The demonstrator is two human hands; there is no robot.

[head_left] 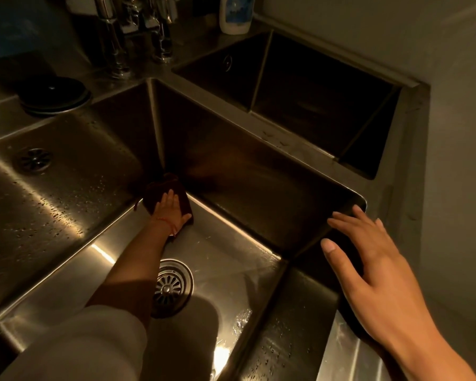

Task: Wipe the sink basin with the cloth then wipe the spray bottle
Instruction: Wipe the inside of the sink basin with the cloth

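Down at the far corner of the sink basin [226, 273], toward eleven o'clock from the drain [168, 287], the left hand [170, 209] is pressing a dark cloth [160, 189] flat against the floor where it meets the walls. Its fingers are lying spread and nearly straight over the fabric, so this is a flat-palm press and not a pinch; the cloth is bunching up past the fingertips into the corner. The right hand [368, 259] is hovering at three o'clock over the basin's right rim, fingers open and slightly curled, holding nothing; whether the fingertips are touching the metal I cannot tell.

Judging by the surfaces, the wiping is underway but not finished. Water beads are sitting on the left wall at nine o'clock and on the near ledge at five o'clock, and a wet glare is showing near the drain, so much of the basin appears to need more passes.

At one o'clock, well apart from both hands, a white bottle [235, 13] is standing on the back ledge beside the taps [138, 31]. Its top is cut off by the frame, so I cannot tell whether it is the spray bottle. That second part of the job looks untouched.
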